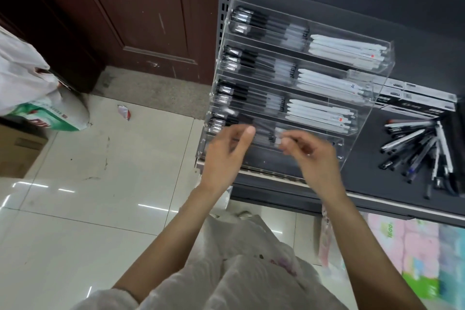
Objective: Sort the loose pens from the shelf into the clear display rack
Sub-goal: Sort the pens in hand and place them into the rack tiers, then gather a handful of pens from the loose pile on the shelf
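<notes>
The clear display rack stands on the dark shelf, its stepped tiers holding rows of black pens on the left and white pens on the right. A pile of loose pens lies on the shelf to the rack's right. Both my hands are blurred in front of the rack's lowest tiers. My left hand has loosely curled fingers with nothing visible in it. My right hand has thumb and fingertips drawn together near the tier's middle; whether they pinch a pen is lost in the blur.
Flat pen boxes sit behind the loose pile. A brown wooden door and tiled floor are left of the shelf, with a printed bag and a cardboard box on the floor. Packaged goods fill the shelf below.
</notes>
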A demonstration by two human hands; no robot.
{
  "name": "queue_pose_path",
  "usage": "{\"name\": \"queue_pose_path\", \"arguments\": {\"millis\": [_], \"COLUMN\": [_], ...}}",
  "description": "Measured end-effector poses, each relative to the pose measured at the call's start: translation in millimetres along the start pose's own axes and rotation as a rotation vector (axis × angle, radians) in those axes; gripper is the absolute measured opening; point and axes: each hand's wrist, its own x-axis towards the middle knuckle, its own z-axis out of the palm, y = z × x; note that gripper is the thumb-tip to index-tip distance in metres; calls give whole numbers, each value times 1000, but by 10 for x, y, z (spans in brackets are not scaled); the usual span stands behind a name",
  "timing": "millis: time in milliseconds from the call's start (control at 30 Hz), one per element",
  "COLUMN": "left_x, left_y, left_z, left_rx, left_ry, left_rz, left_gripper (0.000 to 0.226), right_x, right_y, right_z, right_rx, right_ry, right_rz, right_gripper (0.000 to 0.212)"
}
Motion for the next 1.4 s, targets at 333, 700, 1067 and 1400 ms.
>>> {"name": "queue_pose_path", "arguments": {"millis": [333, 700, 1067, 1400], "left_x": [102, 168, 273, 213], "left_y": [-461, -496, -442, -173], "left_z": [-283, -280, -281, -241], "left_rx": [884, 1193, 1136, 717], "left_ry": [72, -94, -51, 70], "left_rz": [441, 314, 390, 603], "left_gripper": [34, 58, 51, 21], "right_x": [416, 369, 227, 107], "right_y": [222, 190, 230, 126], "right_z": [201, 477, 539, 391], "right_rx": [-482, -770, -802, -588], "right_ry": [-110, -141, 3, 117], "right_rz": [-19, -116, -250, -274], "right_gripper": [19, 41, 27, 28]}}
